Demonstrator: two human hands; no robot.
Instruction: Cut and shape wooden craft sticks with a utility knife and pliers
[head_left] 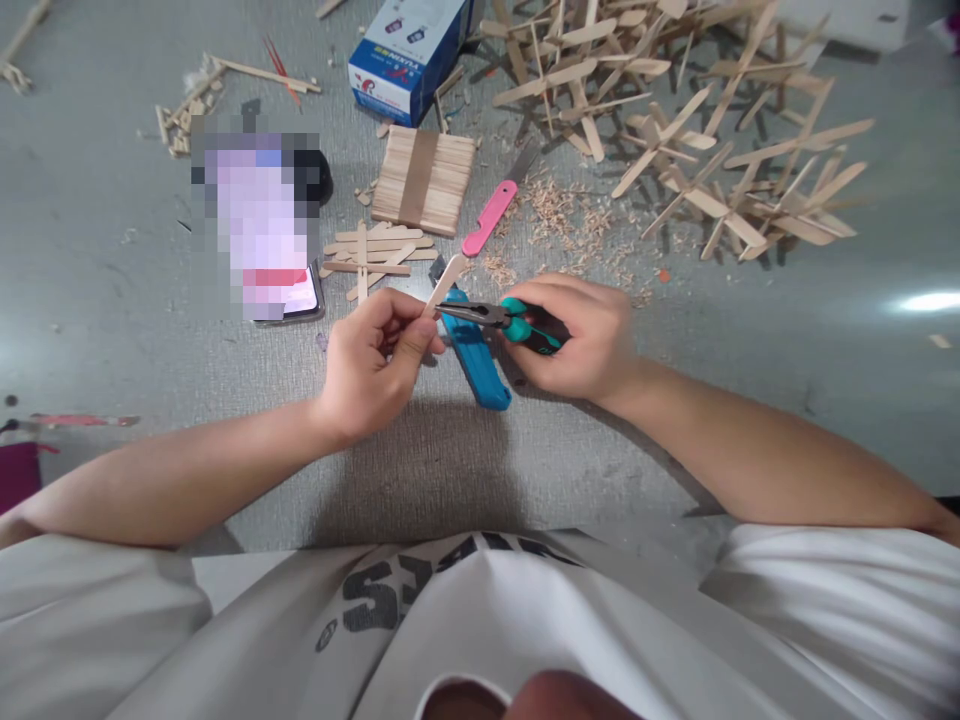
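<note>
Between the thumb and fingers of my left hand is a pale wooden popsicle stick, slanting up to the right. My right hand is wrapped round the green and black handles of needle-nose pliers. The tips of the pliers touch the stick's edge near my left fingertips; whether they grip it I cannot tell. Under the pliers lies a blue utility knife on the table. A pink-handled folding knife lies just beyond the stick's far end, its blade pointing away.
A banded bundle of sticks and several loose sticks lie ahead. Wood shavings are scattered beside joined stick crosses at the right. A blue and white box stands at the back; a phone is at the left.
</note>
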